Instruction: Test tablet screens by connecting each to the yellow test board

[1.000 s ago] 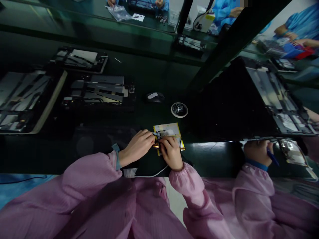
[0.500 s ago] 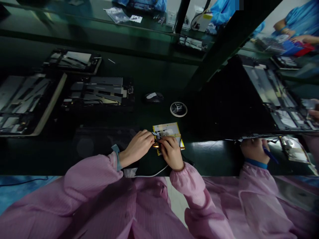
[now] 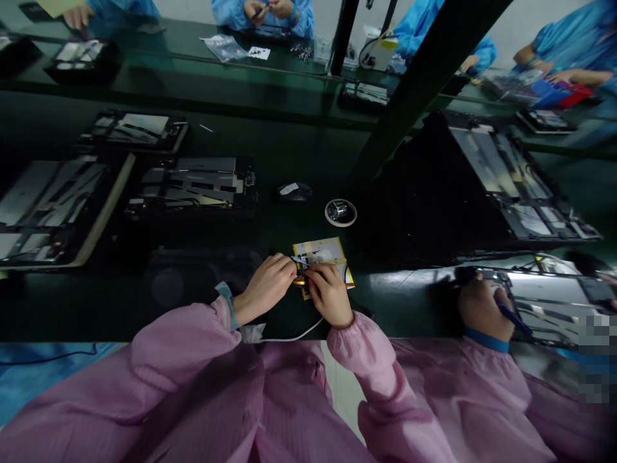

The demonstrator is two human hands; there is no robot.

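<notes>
My left hand (image 3: 270, 286) is closed, its fingertips pinched together at the left edge of a flat, yellow-edged pack that looks like a battery (image 3: 318, 247). My right hand (image 3: 330, 296) rests over the lower part of this pack, with bent fingers pressed together close to the left ones. Between the two hands show a small orange strip (image 3: 299, 281) and a thin pale-blue piece (image 3: 299, 260). The fingers cover what each one grips. A white cable (image 3: 296, 337) runs along the table edge below the hands.
Opened tablets (image 3: 193, 183) lie to the left. Ahead are a black computer mouse (image 3: 293, 191) and a round dish (image 3: 340, 213) with metal parts. A tall dark stack (image 3: 424, 186) stands right, beside a co-worker's hand (image 3: 484, 308) holding a blue pen-like tool. A dark post (image 3: 414, 83) slants across.
My hands stay almost in place at the yellow-edged pack. At right, an opened tablet now lies flat by the co-worker's hand. The view has tilted slightly, showing more people across the table.
</notes>
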